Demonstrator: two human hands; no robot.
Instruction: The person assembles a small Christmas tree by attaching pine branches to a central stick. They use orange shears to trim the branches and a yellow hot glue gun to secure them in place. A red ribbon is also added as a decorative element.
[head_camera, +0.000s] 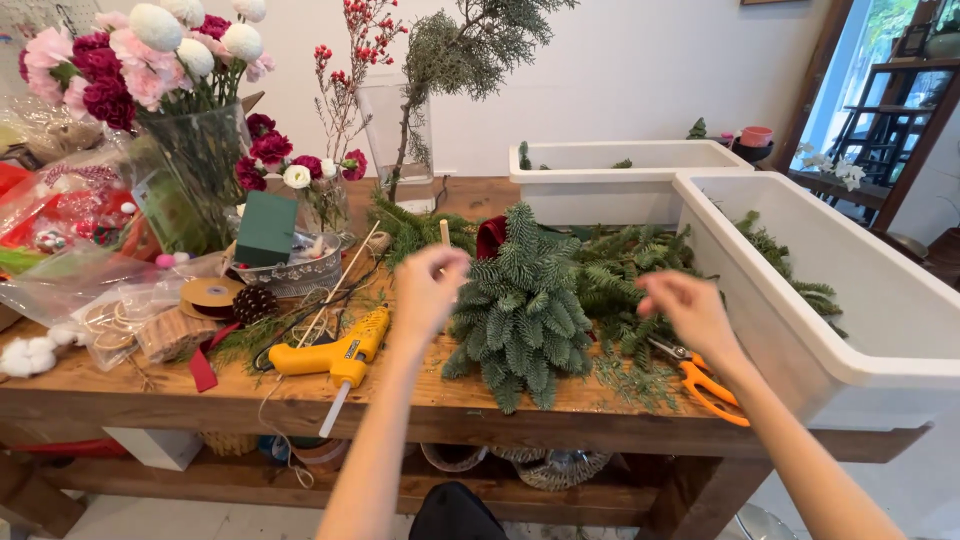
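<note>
A small tree of fir sprigs (522, 305) lies on the wooden workbench (420, 410), its top pointing away from me. My left hand (428, 290) hovers just left of it, fingers curled, near a thin pale stick (445, 232); whether it grips the stick I cannot tell. My right hand (690, 310) is raised to the right of the tree, fingers loosely bent and holding nothing, over loose green branches (620, 270). Orange-handled shears (705, 378) lie below that hand.
A yellow glue gun (335, 358) lies left of my left hand. Ribbon spools (210, 295), a pine cone (254, 302), a green foam block (267, 226) and vases of flowers (190, 150) crowd the left. Two white tubs (850, 330) with greenery stand at right.
</note>
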